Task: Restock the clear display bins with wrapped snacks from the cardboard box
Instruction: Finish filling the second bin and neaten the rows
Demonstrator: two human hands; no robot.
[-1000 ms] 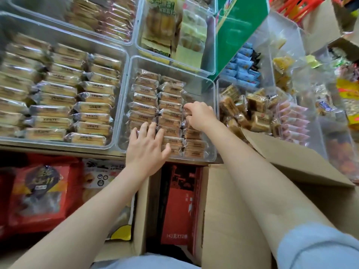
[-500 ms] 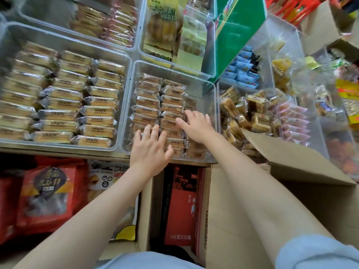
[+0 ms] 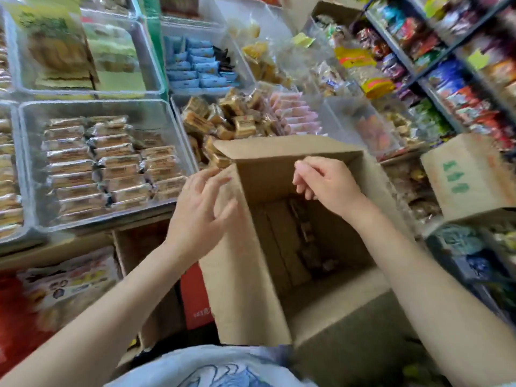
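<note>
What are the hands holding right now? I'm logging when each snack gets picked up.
Nothing: the left hand hangs open beside the cardboard box wall, and the right hand hovers loosely curled over its opening.

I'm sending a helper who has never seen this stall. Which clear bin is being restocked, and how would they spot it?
Start at the open cardboard box under the person's hands. The clear bin directly left of it, at the shelf's front edge, is the one. Its brown wrapped snacks lie flat in neat columns, whereas the bin behind the box holds a loose heap of caramel-coloured blocks.

Snack shop, clear display bins (image 3: 178,141), stocked shelves (image 3: 435,65)
</note>
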